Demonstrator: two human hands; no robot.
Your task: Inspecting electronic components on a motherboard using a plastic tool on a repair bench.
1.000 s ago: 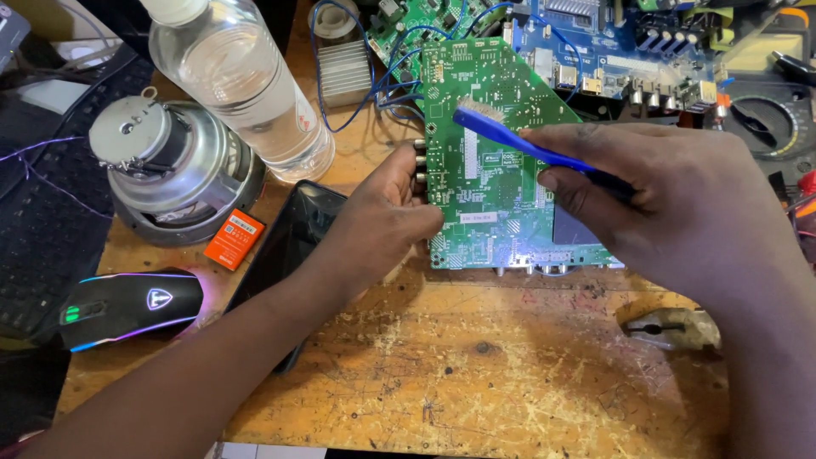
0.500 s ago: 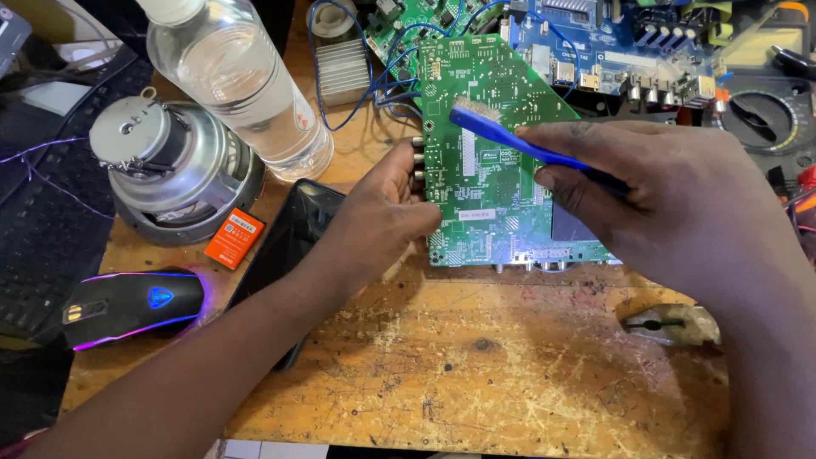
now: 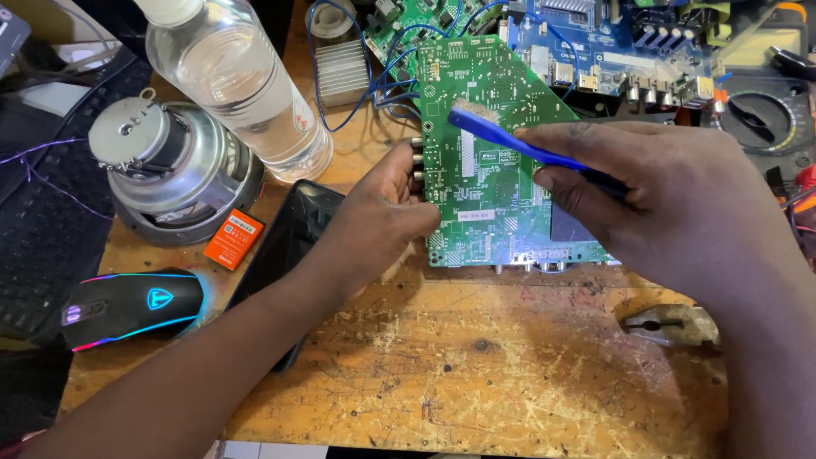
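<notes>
The blue brush in the right hand has slid slightly left across the green circuit board.

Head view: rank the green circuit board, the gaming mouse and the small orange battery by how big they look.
1. Green circuit board, largest, partly under both hands.
2. Gaming mouse, closer to the camera yet clearly smaller.
3. Small orange battery, smallest.

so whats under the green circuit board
The green circuit board lies on the scratched wooden table, its far end over blue wires. Anything else beneath is covered by the board.
</notes>
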